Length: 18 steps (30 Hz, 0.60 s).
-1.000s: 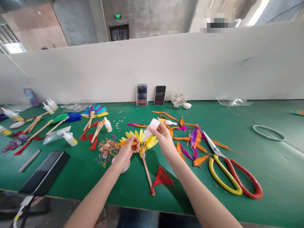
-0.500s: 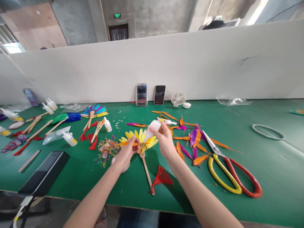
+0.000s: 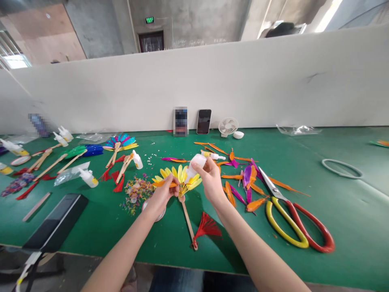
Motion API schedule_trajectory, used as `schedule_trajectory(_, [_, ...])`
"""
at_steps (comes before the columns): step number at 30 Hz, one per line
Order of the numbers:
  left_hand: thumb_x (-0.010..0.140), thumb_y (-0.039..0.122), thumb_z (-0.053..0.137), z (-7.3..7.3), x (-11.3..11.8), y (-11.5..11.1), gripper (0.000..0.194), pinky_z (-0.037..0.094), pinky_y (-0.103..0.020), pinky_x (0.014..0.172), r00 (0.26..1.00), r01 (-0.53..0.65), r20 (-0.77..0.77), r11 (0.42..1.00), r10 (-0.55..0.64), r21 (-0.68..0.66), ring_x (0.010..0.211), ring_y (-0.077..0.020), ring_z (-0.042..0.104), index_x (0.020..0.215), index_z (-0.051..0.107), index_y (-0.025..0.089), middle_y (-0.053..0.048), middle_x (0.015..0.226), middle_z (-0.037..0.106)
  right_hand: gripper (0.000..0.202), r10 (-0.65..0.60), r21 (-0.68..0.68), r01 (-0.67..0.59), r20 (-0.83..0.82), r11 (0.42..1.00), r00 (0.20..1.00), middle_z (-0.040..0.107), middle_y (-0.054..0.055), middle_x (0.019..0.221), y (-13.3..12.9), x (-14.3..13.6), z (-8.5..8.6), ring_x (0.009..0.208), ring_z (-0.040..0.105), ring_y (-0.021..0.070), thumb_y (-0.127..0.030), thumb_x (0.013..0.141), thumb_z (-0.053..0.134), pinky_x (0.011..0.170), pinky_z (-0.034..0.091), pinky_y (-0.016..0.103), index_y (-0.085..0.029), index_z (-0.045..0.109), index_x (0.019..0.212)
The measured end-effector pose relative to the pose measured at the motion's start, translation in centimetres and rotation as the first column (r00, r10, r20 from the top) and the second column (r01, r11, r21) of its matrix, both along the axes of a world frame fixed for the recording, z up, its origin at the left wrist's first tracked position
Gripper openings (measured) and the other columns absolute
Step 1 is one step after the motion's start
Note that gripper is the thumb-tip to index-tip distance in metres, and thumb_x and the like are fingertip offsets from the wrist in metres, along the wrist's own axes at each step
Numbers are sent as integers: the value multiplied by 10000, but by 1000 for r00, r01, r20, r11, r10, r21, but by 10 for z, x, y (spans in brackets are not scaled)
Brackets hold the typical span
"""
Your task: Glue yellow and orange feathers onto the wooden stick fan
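Between the fingertips of my left hand (image 3: 161, 196) is an orange feather (image 3: 159, 184), its tip pointing left across the fan. My right hand (image 3: 212, 178) grips a white glue bottle (image 3: 198, 163), tilted with its narrow end down over the feathers. Whether the nozzle touches them I cannot tell. Under both hands lies a fan of yellow feathers (image 3: 182, 172) on a wooden stick (image 3: 189, 223). A red tassel (image 3: 209, 225) hangs off the stick's lower end. Below my left wrist a round white-rimmed thing (image 3: 160, 215) is partly hidden.
Large scissors (image 3: 287, 211) lie to the right, beside loose orange and purple feathers (image 3: 248, 178). Colourful bits (image 3: 136, 192) are heaped on the left. Farther left are finished-looking fans (image 3: 117, 146), glue bottles (image 3: 88, 177) and a black box (image 3: 56, 221). Phones (image 3: 204, 121) and a small fan (image 3: 228, 126) line the partition.
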<state>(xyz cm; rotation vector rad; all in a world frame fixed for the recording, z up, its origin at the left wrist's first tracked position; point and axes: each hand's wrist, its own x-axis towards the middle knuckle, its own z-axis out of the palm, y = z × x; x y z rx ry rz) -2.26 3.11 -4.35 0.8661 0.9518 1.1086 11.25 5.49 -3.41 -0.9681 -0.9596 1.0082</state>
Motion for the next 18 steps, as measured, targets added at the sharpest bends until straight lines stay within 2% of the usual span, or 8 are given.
schedule_trajectory(6, [621,541,644,0,0,0,409,345,-199,501,1000,-10,-27,1000,10,6,465,-64,419,627,529,148,37,494,479,271,117,0,-117,-50,993,992,555,-31,680,1,0,3,682,552,153,-439,650,635,628,423,278,-230,488,742])
schedule_trajectory(11, [605,547,653,3,0,-1,412,286,-197,466,994,24,-111,998,-19,50,450,-56,382,624,517,159,48,502,453,290,173,-70,-189,-194,979,966,583,-33,643,4,0,2,727,613,200,-490,675,574,640,462,324,-259,466,814])
schedule_trajectory(15, [631,565,618,8,-2,-2,417,270,-209,470,983,82,-167,995,-70,63,457,-56,378,633,536,156,40,530,458,276,130,-78,-158,-283,984,950,610,-20,678,9,1,-2,695,619,197,-478,661,565,658,470,334,-247,499,797])
schedule_trajectory(18, [705,555,535,14,-8,-3,412,313,-231,511,952,232,-216,972,-217,46,487,-70,413,683,587,146,5,599,522,270,41,-116,-80,-303,990,952,628,-6,706,12,4,-5,656,613,185,-468,687,533,652,472,330,-231,533,814])
